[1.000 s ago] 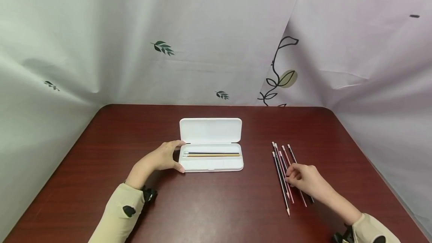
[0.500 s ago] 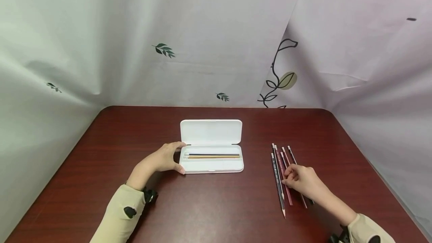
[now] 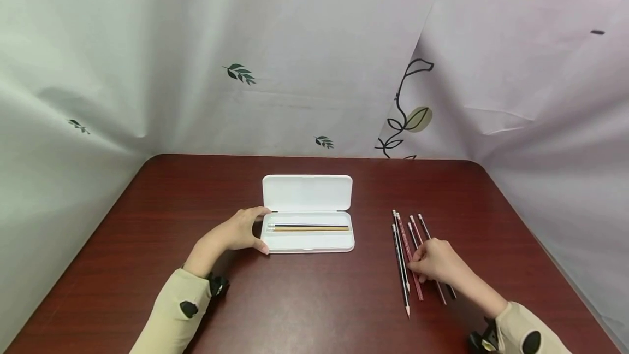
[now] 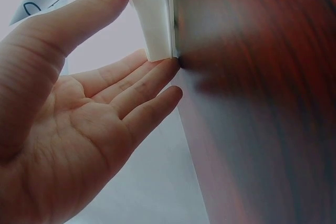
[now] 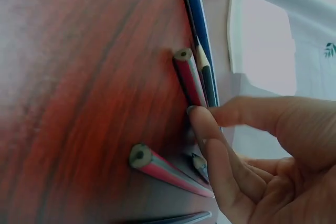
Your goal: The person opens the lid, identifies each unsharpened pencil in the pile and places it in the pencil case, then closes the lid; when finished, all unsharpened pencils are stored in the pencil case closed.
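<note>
At the table's centre lies a white pencil case (image 3: 290, 241), its lid (image 3: 307, 192) raised, with a black pencil and a yellow pencil (image 3: 309, 229) inside. My left hand (image 3: 239, 230) holds the case's left end, thumb at the front corner and fingers at the back. To the right, my right hand (image 3: 438, 261) is among loose pencils. The right wrist view shows its thumb and index finger pinching a red pencil (image 5: 189, 80) with a flat, unsharpened end. Beside that lie a sharpened blue pencil (image 5: 198, 17) and a shorter-looking dark one (image 5: 205, 69).
Another unsharpened red pencil (image 5: 170, 173) lies under the right hand, near a dark pencil (image 3: 425, 226) on the pile's right. The reddish-brown table (image 3: 314, 299) meets a pale patterned curtain (image 3: 304, 59) at the back and sides.
My right hand has shifted slightly left and closed on the red pencil; the pencils on the pile's left have slid left too. The left hand stays on the pencil case.
</note>
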A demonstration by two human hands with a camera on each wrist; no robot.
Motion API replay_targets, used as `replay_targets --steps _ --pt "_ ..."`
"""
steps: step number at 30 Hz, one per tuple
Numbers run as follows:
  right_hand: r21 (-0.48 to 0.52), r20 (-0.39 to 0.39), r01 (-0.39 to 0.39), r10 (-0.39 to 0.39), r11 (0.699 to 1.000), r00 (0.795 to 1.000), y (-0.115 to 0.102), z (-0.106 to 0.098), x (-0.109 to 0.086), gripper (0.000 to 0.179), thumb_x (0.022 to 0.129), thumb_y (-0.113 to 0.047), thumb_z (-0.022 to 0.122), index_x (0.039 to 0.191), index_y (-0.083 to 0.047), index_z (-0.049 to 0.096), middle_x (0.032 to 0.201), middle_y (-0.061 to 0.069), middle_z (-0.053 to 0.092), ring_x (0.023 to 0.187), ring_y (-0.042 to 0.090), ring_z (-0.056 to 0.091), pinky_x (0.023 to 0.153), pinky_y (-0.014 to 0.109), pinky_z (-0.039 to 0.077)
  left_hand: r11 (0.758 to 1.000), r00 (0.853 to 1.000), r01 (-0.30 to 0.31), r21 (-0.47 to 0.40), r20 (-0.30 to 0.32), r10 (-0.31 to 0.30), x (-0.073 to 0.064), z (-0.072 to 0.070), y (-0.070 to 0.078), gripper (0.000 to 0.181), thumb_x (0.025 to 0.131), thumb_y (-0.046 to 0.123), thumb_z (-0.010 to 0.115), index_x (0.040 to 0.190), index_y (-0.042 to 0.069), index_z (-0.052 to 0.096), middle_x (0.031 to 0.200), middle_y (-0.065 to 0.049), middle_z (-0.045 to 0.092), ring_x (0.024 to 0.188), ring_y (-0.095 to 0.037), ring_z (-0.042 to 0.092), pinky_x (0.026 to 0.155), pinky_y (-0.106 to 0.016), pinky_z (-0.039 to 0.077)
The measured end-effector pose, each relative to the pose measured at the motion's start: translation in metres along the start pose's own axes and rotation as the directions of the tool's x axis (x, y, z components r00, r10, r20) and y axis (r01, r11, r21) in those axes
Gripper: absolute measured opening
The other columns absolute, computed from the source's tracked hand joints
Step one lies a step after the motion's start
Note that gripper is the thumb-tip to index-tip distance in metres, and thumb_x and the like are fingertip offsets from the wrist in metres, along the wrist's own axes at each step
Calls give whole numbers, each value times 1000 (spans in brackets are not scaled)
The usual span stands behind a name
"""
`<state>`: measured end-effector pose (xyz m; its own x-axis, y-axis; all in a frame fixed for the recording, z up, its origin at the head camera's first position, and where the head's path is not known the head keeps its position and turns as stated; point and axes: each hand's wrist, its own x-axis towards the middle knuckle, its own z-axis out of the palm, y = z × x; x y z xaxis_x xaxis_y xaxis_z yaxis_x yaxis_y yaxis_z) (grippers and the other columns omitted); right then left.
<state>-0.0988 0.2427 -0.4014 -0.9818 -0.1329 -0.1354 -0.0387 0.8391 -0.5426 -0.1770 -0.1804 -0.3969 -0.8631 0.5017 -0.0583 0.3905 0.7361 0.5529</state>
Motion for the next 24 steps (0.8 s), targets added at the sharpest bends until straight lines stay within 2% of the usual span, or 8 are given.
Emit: replay_targets --steps 5,10,13,18,24 --pt "35 58 -25 22 999 998 -3 -2 4 13 72 -10 67 63 -7 59 44 -1 57 39 11 57 41 25 46 1000 1000 0 -7 1 0 0 0 -1 87 56 21 89 125 -10 47 120 -26 58 111 -34 58 96 -47 42" --pt "40 34 -18 16 999 999 -10 -11 9 11 73 -11 66 68 -6 56 47 -2 57 41 11 58 42 26 47 1000 1000 6 -12 6 -6 0 0 0 87 57 21 89 125 -10 46 121 -26 57 112 -34 57 96 -47 42" --pt "45 24 23 -24 999 999 -14 -20 14 9 74 -9 62 71 -5 54 53 -1 59 46 13 60 44 25 49 1000 1000 10 -15 4 -10 -1 -1 1 87 57 21 89 125 -10 46 121 -26 57 112 -34 57 97 -47 41" --pt "35 54 107 -109 994 993 -20 -31 27 6 77 -6 58 78 -3 53 60 0 62 51 13 60 47 23 50 1000 1000 14 -5 4 -14 -1 -1 2 87 57 22 89 126 -9 47 121 -25 58 113 -34 57 97 -48 41" --pt "103 82 221 -230 970 970 -25 -35 53 9 81 -3 56 90 0 55 71 3 67 60 18 63 51 27 51 1000 1000 7 8 2 -7 -1 -1 2 86 57 23 89 125 -9 47 121 -24 58 113 -33 57 97 -48 41"
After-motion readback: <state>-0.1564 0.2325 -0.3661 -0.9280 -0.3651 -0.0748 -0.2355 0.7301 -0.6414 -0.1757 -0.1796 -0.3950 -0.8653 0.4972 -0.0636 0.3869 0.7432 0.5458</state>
